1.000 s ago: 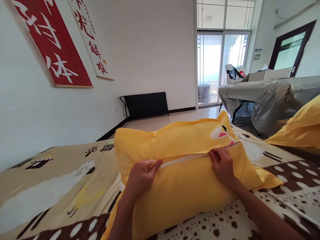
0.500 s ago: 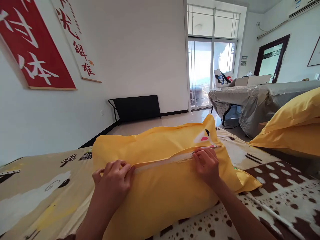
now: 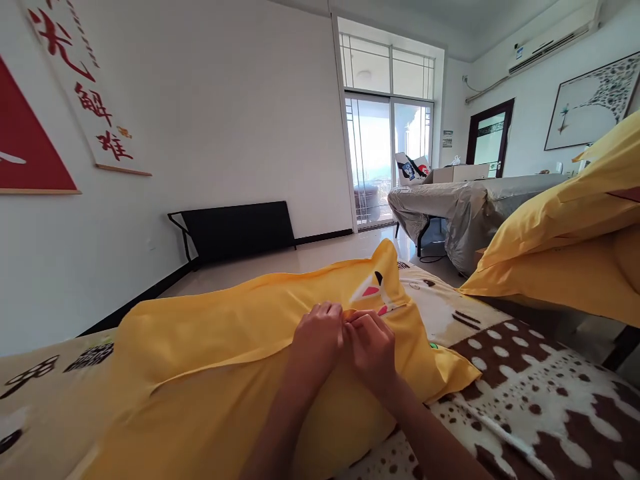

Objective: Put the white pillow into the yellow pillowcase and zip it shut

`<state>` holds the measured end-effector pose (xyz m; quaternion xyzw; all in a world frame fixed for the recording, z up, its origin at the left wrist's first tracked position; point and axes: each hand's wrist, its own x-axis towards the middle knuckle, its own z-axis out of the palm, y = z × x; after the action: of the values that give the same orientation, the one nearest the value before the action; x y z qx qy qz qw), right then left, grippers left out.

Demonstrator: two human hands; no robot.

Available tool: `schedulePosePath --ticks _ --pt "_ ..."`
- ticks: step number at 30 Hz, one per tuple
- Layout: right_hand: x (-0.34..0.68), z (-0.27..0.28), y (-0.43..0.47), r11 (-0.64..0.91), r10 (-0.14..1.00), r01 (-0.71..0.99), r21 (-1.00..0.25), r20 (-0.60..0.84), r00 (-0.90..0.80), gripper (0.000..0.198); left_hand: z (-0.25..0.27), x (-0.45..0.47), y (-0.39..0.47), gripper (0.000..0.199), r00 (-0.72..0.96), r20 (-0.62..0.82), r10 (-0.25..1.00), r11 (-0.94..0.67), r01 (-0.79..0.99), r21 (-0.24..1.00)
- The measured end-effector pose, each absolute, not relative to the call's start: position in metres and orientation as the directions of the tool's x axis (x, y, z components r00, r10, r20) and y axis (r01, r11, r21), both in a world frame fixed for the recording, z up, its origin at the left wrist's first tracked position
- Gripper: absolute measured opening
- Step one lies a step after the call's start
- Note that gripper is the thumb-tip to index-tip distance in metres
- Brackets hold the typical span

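Note:
A stuffed yellow pillowcase (image 3: 210, 400) with a printed white, black and pink figure lies in front of me. A long seam opening runs across its top side. My left hand (image 3: 317, 337) is closed at this seam, right of the pillow's middle, fingertips pinching the fabric edge. Just beside it, my right hand (image 3: 371, 347) pinches the same edge near the seam's right end. The fingertips of both hands almost meet. Whatever small part lies between them, such as a zipper pull, is hidden.
Beneath the pillow is a patterned blanket (image 3: 520, 380). More yellow bedding (image 3: 555, 267) is heaped at the right. Behind stand a plastic-covered table (image 3: 445, 200) with boxes and a folded black frame (image 3: 240, 230) against the wall.
My left hand has moved right along the seam, up beside my right hand. The white strip inside the opening is now covered. The view has turned right.

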<state>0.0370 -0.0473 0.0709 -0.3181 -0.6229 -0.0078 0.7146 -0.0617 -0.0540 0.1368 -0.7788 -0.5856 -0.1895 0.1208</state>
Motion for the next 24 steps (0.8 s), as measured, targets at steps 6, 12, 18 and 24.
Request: schedulePosePath --ticks 6,12,18,24 --pt "0.031 0.056 -0.030 0.780 0.472 0.370 -0.504 0.863 0.180 0.012 0.092 -0.078 -0.029 0.026 0.028 0.523 0.852 -0.225 0.922 0.317" --pt "0.060 0.056 -0.011 0.708 0.638 0.294 -0.642 0.760 0.123 0.013 0.083 -0.079 -0.022 0.025 0.012 0.457 0.890 -0.168 0.938 0.302" --pt "0.099 0.061 -0.001 0.607 0.758 0.319 -0.727 0.651 0.042 0.010 0.093 -0.083 -0.026 0.034 0.137 0.370 0.919 -0.223 0.954 0.201" --pt "0.106 0.085 -0.025 0.501 0.800 0.559 -0.661 0.600 -0.007 0.014 0.103 -0.085 -0.038 0.038 0.213 0.331 0.919 -0.310 0.911 0.273"
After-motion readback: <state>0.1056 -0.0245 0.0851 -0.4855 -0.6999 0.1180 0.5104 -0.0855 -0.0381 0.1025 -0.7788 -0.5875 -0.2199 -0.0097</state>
